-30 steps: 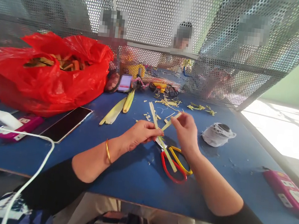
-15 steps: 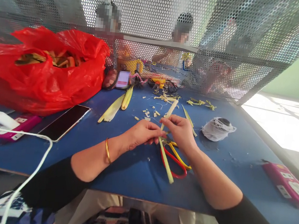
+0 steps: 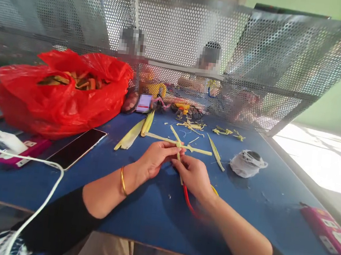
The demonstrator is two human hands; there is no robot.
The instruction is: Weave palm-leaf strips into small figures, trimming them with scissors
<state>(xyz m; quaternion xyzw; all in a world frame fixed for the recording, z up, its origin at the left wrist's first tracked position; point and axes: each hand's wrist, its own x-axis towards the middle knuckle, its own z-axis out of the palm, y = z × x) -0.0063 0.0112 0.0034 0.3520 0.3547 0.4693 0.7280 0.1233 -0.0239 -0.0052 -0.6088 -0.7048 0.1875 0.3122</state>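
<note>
My left hand (image 3: 158,155) pinches a pale green leaf strip piece (image 3: 200,150) near its middle, where strips cross at a small knot. Its arms stick out to the left, right, top and bottom. Close beside it, my right hand (image 3: 192,174) has its fingers closed on the lower arm of the same piece. Under my right hand lie scissors (image 3: 189,202) with red and yellow handles, mostly hidden. Leaf scraps (image 3: 192,125) are scattered beyond my hands. Two wider husk leaves (image 3: 130,134) lie to the left, and a narrow leaf (image 3: 215,151) to the right.
A red plastic bag (image 3: 59,107) of husks stands at the left, near a phone (image 3: 78,148) and a power strip (image 3: 23,150) with a white cable. At the right are a netted bundle (image 3: 247,164) and another power strip (image 3: 328,231). People sit behind a perforated screen (image 3: 187,28).
The single long strip held slanting between my hands now shows as a crossed piece with arms spreading sideways. The view has tilted up, and my right hand covers more of the scissors.
</note>
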